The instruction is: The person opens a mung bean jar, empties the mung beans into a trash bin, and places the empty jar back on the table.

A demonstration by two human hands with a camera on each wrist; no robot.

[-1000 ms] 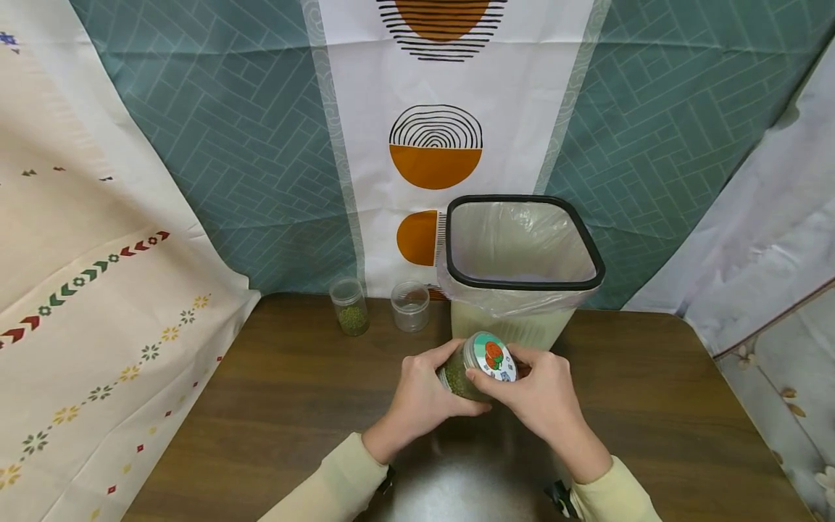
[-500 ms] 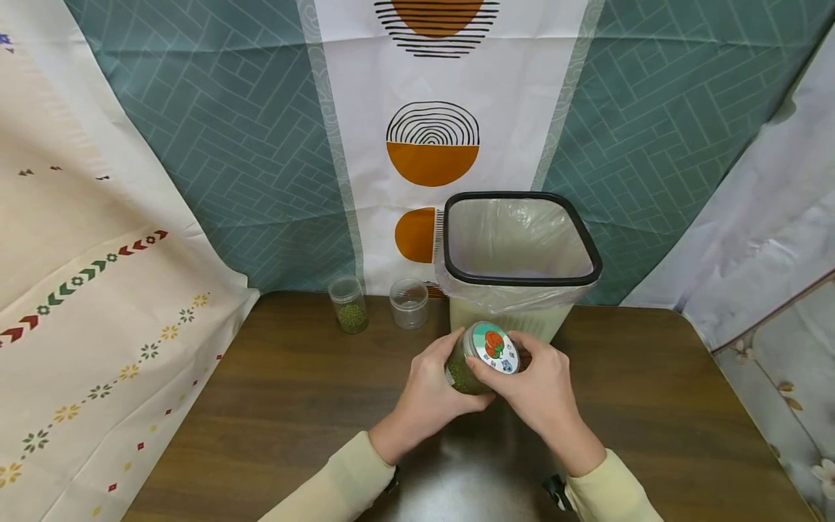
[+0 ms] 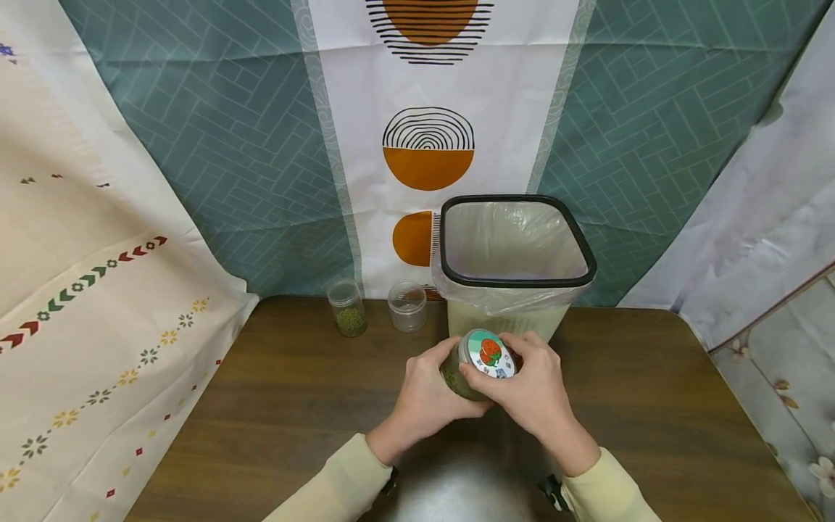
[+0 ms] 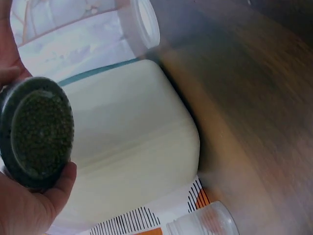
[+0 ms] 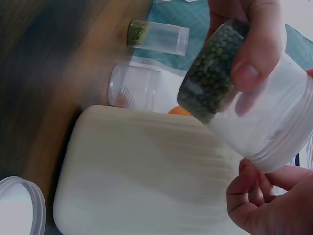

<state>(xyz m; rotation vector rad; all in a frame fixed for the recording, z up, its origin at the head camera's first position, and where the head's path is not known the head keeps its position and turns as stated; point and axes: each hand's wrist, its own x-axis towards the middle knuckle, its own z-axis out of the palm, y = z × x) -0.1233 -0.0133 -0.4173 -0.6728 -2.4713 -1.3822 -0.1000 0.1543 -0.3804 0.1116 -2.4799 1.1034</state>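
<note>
The left hand (image 3: pixel 424 395) is wrapped round the clear jar (image 3: pixel 459 384), and the right hand (image 3: pixel 530 384) pinches the rim of its printed lid (image 3: pixel 491 354). The jar tilts, held above the desk (image 3: pixel 293 406) on the near side of the bin (image 3: pixel 479 319). To work the lid well, the left should grip firmly without squeezing the wall — the right turning evenly round the rim. Bringing the jar nearer upright should keep the green beans (image 5: pixel 215 68) low — safer against spilling.

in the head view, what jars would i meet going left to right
Narrow jar, partly full → clear jar → lidded jar, held by the left hand and the right hand.
</note>
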